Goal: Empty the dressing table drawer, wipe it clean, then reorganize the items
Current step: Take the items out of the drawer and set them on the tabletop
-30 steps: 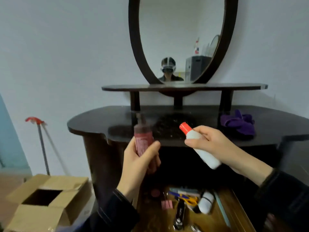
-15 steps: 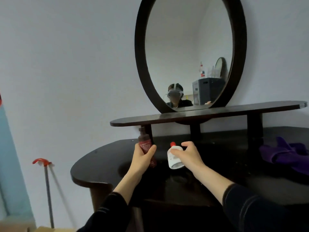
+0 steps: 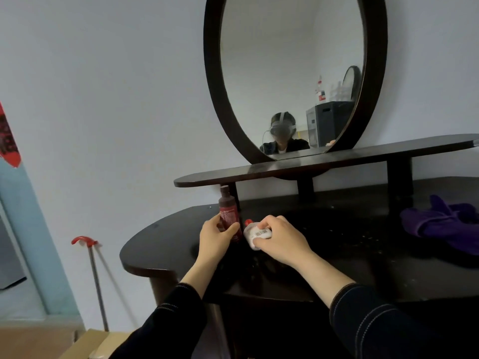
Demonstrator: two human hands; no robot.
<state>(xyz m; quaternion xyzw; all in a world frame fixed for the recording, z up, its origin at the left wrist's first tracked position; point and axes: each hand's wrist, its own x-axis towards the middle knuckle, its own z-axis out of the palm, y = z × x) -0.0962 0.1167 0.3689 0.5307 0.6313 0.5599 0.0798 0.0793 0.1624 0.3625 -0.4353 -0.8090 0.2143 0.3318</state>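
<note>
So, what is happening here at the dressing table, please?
A person seems to be setting two bottles on the dark table top. The left hand holds a dark red bottle upright; the right hand holds a white bottle, tilted. Both are low over the top; contact is unclear. A purple cloth lies to the right.
</note>
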